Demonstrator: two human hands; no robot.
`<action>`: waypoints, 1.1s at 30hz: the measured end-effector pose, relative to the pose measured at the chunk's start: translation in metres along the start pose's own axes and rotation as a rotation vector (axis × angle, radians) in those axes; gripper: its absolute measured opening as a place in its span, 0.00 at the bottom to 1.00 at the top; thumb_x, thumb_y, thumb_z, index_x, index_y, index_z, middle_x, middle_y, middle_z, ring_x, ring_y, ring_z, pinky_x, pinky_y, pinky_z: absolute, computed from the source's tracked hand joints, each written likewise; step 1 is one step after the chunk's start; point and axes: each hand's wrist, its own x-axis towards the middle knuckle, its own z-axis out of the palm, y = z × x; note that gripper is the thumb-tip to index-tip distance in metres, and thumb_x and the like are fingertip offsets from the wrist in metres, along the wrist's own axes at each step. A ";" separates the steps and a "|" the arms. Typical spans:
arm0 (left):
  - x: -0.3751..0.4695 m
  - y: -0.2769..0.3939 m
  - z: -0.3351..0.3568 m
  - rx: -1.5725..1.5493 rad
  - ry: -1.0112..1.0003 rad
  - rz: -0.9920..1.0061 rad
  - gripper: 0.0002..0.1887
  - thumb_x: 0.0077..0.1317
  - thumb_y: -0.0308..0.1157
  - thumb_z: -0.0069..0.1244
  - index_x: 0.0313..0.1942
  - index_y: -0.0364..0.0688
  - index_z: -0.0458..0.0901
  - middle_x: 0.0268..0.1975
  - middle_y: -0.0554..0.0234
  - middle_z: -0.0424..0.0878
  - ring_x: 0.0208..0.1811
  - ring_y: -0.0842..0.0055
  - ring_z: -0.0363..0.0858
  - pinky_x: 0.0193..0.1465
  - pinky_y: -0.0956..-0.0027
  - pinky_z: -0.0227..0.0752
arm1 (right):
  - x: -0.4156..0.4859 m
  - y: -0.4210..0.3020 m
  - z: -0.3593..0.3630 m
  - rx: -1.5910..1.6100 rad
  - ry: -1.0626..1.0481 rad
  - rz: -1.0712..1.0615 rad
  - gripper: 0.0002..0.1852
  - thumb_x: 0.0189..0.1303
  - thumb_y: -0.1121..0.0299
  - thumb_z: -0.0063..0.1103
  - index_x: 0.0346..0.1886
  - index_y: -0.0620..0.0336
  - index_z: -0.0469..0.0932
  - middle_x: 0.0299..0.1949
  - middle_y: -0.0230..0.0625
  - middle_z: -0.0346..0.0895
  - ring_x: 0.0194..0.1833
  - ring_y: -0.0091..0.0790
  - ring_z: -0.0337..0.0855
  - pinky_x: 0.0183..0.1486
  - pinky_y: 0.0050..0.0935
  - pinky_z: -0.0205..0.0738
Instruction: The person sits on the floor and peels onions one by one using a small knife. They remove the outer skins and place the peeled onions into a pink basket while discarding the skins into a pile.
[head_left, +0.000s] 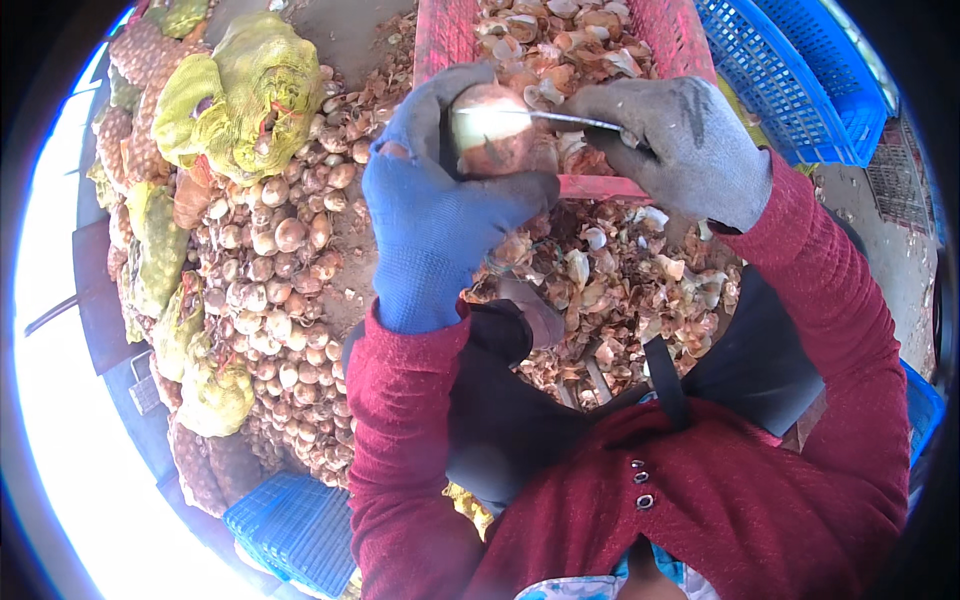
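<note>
My left hand (442, 202), in a blue knit glove with dark fingers, grips a large onion (495, 146) between thumb and fingers. A bright, pale patch shows on the onion's upper side. My right hand (675, 142), in a grey glove, is shut on a knife (577, 118); its thin blade reaches left across the onion. Whether the edge has cut into the onion I cannot tell. Both hands are over the near end of a pink plastic crate (604, 187), which holds onion skins (555, 45).
A large pile of onions (277, 277) lies at left, beside a yellow mesh sack (262, 97) and several filled sacks (157, 247). Blue plastic crates (795, 82) stand at upper right, another blue crate (292, 525) at lower left. Loose skins (622, 285) cover the floor between my legs.
</note>
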 end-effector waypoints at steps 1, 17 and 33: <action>-0.001 0.002 0.001 -0.071 0.014 -0.060 0.36 0.33 0.18 0.67 0.50 0.34 0.77 0.44 0.62 0.81 0.44 0.78 0.79 0.48 0.72 0.77 | -0.001 0.002 -0.001 0.046 -0.032 0.021 0.21 0.51 0.79 0.55 0.51 0.59 0.76 0.31 0.45 0.79 0.31 0.46 0.81 0.34 0.36 0.74; 0.002 0.010 -0.005 0.082 0.072 -0.130 0.33 0.33 0.24 0.71 0.46 0.36 0.81 0.39 0.66 0.83 0.38 0.82 0.79 0.45 0.75 0.76 | 0.003 -0.005 -0.008 -0.040 0.100 0.217 0.18 0.58 0.74 0.54 0.52 0.49 0.78 0.30 0.36 0.80 0.28 0.36 0.82 0.31 0.32 0.76; 0.003 0.007 -0.004 0.048 0.077 -0.167 0.24 0.40 0.22 0.66 0.42 0.32 0.82 0.33 0.65 0.83 0.33 0.83 0.79 0.40 0.77 0.75 | 0.000 -0.001 0.010 -0.116 -0.115 0.180 0.24 0.49 0.78 0.58 0.53 0.54 0.74 0.37 0.43 0.80 0.38 0.44 0.82 0.39 0.38 0.76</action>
